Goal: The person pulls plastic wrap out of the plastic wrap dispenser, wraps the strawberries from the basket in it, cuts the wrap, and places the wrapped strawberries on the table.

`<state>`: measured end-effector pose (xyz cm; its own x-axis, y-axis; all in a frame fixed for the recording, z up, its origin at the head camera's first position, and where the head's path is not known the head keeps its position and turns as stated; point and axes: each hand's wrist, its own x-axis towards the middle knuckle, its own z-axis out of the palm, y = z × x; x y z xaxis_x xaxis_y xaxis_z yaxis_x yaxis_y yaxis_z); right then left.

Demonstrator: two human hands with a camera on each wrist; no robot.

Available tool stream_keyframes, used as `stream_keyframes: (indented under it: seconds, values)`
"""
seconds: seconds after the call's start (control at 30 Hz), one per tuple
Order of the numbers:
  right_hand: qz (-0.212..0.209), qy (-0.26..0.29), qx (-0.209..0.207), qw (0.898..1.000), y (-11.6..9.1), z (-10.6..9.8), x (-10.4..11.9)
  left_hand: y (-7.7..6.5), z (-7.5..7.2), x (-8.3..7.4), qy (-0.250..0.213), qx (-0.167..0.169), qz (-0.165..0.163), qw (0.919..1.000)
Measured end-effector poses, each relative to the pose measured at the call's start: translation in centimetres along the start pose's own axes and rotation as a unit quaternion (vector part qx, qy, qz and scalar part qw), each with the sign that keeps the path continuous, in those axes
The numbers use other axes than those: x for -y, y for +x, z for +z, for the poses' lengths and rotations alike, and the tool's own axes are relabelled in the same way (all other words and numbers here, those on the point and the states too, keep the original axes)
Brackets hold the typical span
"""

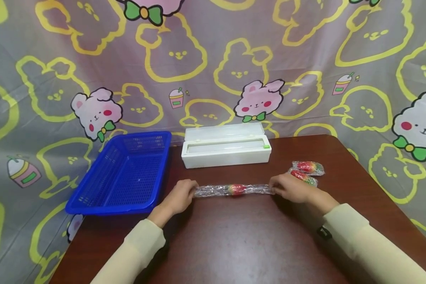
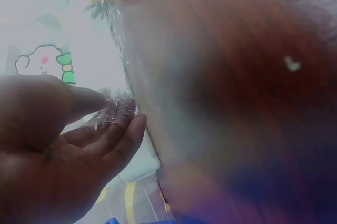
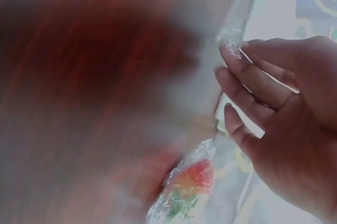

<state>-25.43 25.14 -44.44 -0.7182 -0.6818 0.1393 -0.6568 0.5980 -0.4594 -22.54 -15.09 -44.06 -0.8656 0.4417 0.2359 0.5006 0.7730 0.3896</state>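
Observation:
A red, yellow and green strawberry (image 1: 236,189) lies in the middle of a long strip of clear cling film (image 1: 213,191), stretched level between both hands close over the table. My left hand (image 1: 179,195) pinches the film's left end between thumb and fingers. At the right end, my right hand (image 1: 292,188) pinches the film the same way, its other fingers loosely bent in the right wrist view. Just beyond that hand are two more film-wrapped strawberries, one farther back (image 1: 308,167) and one nearer (image 1: 304,178), partly behind the hand.
Behind the strip stands a white cling film dispenser (image 1: 227,157) with its lid raised and a green slider (image 1: 266,146) on its edge. A blue plastic basket (image 1: 156,173) occupies the left of the brown table (image 1: 227,244). A patterned curtain (image 1: 213,59) hangs behind.

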Motion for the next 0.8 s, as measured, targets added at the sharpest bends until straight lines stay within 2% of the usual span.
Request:
stream_keyframes:
  seconds: [0.17, 0.3, 0.43, 0.6, 0.8]
  values:
    - [0.058, 0.041, 0.010, 0.997, 0.7, -0.3, -0.5, 0.8, 0.2, 0.0, 0.002, 0.008, -0.026, 0.9996]
    - [0.091, 0.036, -0.005, 0.995, 1.4, 0.2, -1.0, 1.6, 0.7, 0.1, 0.013, 0.022, -0.063, 0.9977]
    - [0.121, 0.025, -0.016, 0.992, 2.2, 0.7, -1.4, 2.1, 1.1, 0.2, 0.031, 0.029, -0.085, 0.9954]
    - [0.137, 0.024, -0.023, 0.990, 2.6, 0.8, -1.5, 2.5, 1.2, 0.1, 0.046, 0.034, -0.098, 0.9935]
    - [0.133, 0.012, -0.038, 0.990, 2.7, 0.5, -1.1, 2.8, 0.8, -0.3, 0.079, 0.027, -0.126, 0.9885]
